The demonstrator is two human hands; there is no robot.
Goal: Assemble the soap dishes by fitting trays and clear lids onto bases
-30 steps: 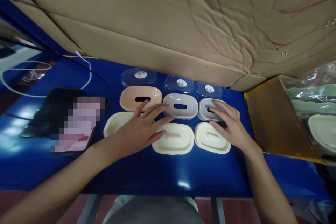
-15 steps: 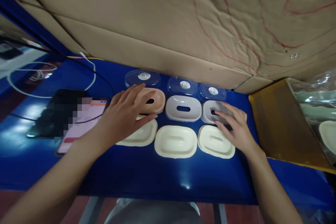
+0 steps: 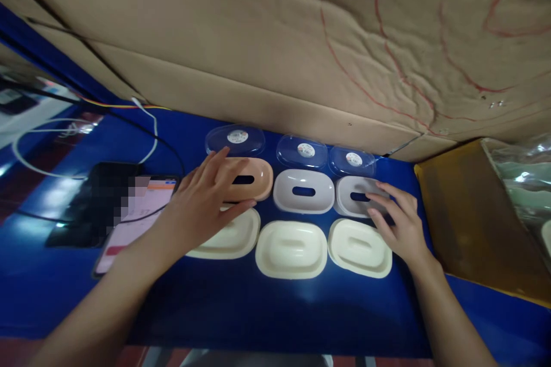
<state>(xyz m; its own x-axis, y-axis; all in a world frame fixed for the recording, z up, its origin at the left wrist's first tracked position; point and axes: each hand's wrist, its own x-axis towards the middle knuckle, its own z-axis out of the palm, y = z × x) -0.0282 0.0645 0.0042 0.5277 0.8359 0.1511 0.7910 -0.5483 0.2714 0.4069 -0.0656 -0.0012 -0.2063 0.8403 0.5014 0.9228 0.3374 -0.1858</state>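
Observation:
Three rows of oval plastic pieces lie on the blue table. My left hand [image 3: 202, 200] is at the left end of the peach slotted piece [image 3: 260, 175], fingers spread, partly covering it and the cream dish [image 3: 241, 235] in front. In the middle sits a pale grey slotted piece [image 3: 303, 206], with another cream dish [image 3: 291, 249] before it. My right hand [image 3: 400, 218] rests with fingers apart at the right end of a grey slotted piece [image 3: 348, 198]; a third cream dish [image 3: 359, 246] lies just below. Whether either hand presses on its piece I cannot tell.
Clear labelled lids [image 3: 236, 140] line the back, below a cardboard wall [image 3: 193, 63]. At the right stands a cardboard box [image 3: 465, 212] with wrapped green and cream pieces. A phone [image 3: 140, 206], a black flat object [image 3: 81, 206] and a white cable [image 3: 150, 152] lie left.
My left hand has moved left, from between the peach and middle grey pieces to the peach one's left end. My right hand stays by the right grey piece. The camera view has shifted slightly.

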